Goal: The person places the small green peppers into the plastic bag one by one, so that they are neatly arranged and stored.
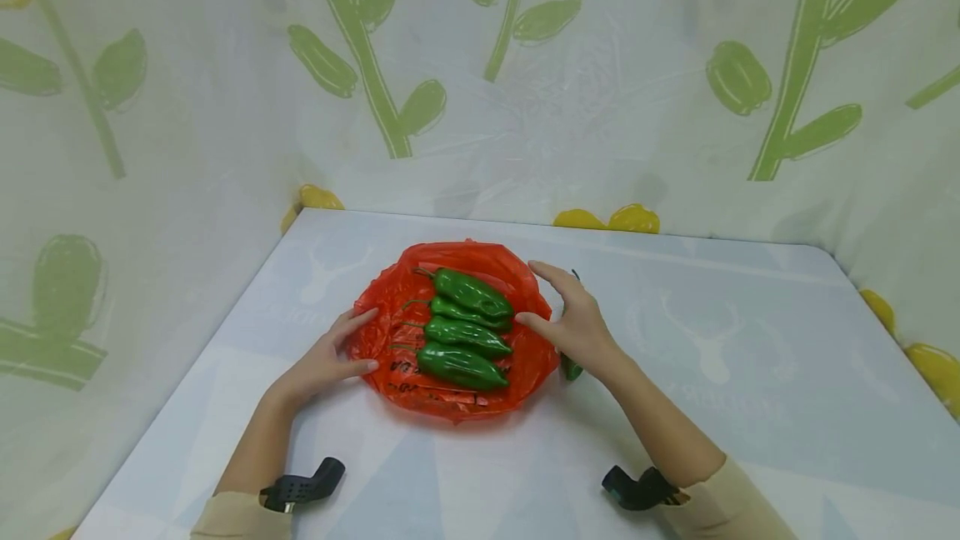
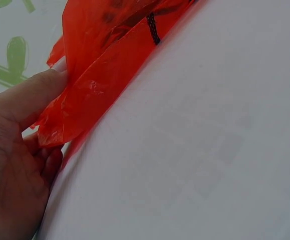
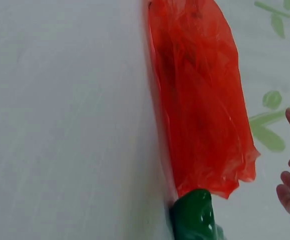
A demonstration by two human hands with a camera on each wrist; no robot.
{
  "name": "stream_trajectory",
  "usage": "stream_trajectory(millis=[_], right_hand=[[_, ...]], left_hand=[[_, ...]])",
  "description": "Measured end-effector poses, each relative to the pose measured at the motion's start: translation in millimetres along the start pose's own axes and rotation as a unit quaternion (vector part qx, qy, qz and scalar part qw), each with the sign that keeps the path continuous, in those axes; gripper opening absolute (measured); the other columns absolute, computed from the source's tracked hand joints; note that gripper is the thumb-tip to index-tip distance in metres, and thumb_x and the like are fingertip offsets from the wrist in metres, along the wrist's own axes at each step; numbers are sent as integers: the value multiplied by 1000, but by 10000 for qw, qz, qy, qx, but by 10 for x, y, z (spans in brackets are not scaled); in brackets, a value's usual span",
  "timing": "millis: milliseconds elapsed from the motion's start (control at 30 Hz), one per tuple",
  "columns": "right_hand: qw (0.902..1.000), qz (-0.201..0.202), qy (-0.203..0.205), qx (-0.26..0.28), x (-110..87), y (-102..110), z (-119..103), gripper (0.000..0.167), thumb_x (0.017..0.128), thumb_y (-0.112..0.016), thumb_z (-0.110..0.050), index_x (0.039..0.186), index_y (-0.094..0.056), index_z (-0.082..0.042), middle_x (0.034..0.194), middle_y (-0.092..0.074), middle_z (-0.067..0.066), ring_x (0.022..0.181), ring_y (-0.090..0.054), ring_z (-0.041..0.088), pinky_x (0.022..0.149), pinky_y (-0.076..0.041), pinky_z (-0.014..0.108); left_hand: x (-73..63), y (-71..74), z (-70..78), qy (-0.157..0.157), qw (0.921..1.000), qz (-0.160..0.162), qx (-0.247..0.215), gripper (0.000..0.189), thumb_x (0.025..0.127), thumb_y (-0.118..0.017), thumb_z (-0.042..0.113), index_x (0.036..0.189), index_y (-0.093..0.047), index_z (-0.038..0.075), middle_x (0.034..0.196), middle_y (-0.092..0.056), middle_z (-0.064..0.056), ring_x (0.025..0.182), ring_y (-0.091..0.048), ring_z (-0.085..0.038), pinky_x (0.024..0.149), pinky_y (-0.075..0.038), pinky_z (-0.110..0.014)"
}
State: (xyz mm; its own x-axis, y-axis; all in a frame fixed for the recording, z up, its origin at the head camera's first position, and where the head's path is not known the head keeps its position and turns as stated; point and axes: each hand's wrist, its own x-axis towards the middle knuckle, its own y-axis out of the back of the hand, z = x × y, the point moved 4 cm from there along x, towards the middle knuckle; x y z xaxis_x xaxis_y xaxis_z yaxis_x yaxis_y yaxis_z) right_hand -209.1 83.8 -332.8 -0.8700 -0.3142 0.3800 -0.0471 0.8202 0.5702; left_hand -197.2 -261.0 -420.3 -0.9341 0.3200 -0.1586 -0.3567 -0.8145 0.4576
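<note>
A red plastic bag (image 1: 450,408), its mouth spread wide, holds several long green peppers (image 1: 461,332) in a row with stems to the left. At the bag's left rim is my left hand (image 1: 330,361). Its thumb and fingers stand apart, touching the red film (image 2: 94,90) in the left wrist view. My right hand (image 1: 581,327) hovers by the right rim, thumb and fingers spread with nothing between them. Under that hand, outside the bag, lies another green pepper (image 1: 572,368), mostly hidden; a pepper's end (image 3: 194,217) also shows in the right wrist view.
The pale patterned tabletop (image 1: 720,407) extends well to the right of the bag. A white curtain-like sheet with green plant prints (image 1: 525,132) rises behind and beside the table. Black wrist cameras (image 1: 303,486) sit on both wrists.
</note>
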Motion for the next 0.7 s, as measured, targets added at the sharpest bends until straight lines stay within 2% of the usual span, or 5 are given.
stream_trajectory(millis=[133, 333, 567, 700], right_hand=[[9992, 66, -332, -194, -37, 78, 53, 69, 77, -78, -12, 138, -44, -3, 139, -48, 15, 127, -44, 32, 97, -45, 52], [9979, 264, -563, -160, -92, 172, 118, 70, 78, -78, -11, 138, -44, -4, 140, -47, 16, 127, -44, 34, 96, -46, 53], [9949, 392, -915, -165, -212, 234, 273, 68, 79, -76, -9, 139, -43, -4, 141, -45, 17, 126, -44, 37, 98, -43, 55], [9931, 465, -1067, -172, -251, 259, 360, 68, 79, -76, -12, 139, -43, -4, 141, -45, 16, 128, -43, 35, 101, -41, 55]], left_hand=[[0, 1, 5, 5, 10000, -20, 8, 79, 80, -72, 31, 148, -31, 22, 156, -8, -17, 142, -5, -43, 104, -21, -69], [8, 15, 12, -56, 10000, 10, 43, 78, 81, -71, 30, 148, -31, 22, 156, -8, -17, 142, -6, -43, 104, -19, -69], [7, 6, 5, -45, 10000, -32, -13, 79, 81, -71, 30, 148, -31, 21, 156, -9, -17, 142, -5, -43, 104, -21, -69], [6, 4, 4, -52, 10000, -25, 15, 79, 81, -71, 30, 148, -31, 22, 156, -9, -17, 142, -6, -43, 104, -22, -69]])
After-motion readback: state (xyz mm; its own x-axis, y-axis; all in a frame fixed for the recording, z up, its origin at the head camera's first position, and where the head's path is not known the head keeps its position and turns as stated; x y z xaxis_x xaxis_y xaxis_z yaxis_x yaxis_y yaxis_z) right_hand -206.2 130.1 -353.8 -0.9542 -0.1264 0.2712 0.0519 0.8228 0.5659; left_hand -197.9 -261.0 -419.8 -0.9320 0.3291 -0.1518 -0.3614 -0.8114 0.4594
